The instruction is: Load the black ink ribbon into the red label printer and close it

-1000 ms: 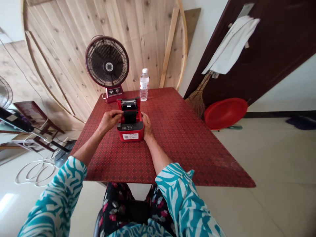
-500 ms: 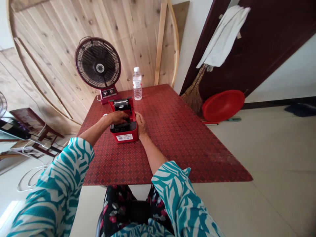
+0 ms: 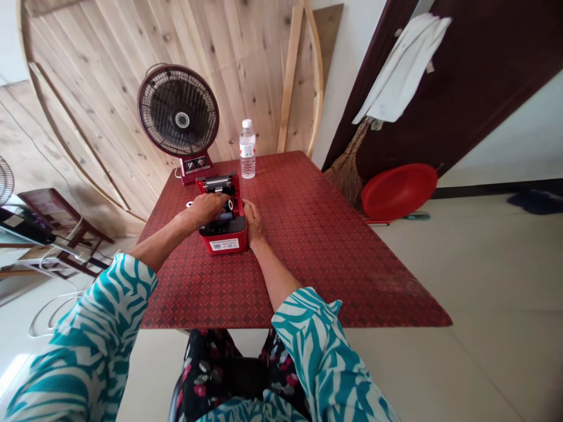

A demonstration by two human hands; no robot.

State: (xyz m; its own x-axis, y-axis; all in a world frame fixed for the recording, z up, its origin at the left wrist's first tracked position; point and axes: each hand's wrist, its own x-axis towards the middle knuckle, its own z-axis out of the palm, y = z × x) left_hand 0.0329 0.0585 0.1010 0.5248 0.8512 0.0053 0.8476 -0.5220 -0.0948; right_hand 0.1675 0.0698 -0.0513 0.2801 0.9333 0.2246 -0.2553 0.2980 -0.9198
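Note:
A red thermal printer (image 3: 223, 237) stands on the red patterned table (image 3: 308, 264), with its lid (image 3: 219, 185) raised at the back. My left hand (image 3: 206, 209) reaches into the open compartment, fingers curled over a dark roll (image 3: 225, 215). The white core end of that roll pokes out right of my fingertips, and much of the roll is hidden by my hand. My right hand (image 3: 253, 223) rests against the printer's right side, fingers loose, holding nothing. A small white ring (image 3: 189, 204) lies on the table just left of the printer.
Behind the printer stand a red-based desk fan (image 3: 178, 111) and a water bottle (image 3: 247, 149). A broom (image 3: 347, 173) and a red basin (image 3: 399, 191) sit on the floor right of the table. Wires and stools lie to the left.
My left hand has moved down from above the printer into its compartment, and a white roll core now shows beside my fingers. My right hand stays at the printer's side.

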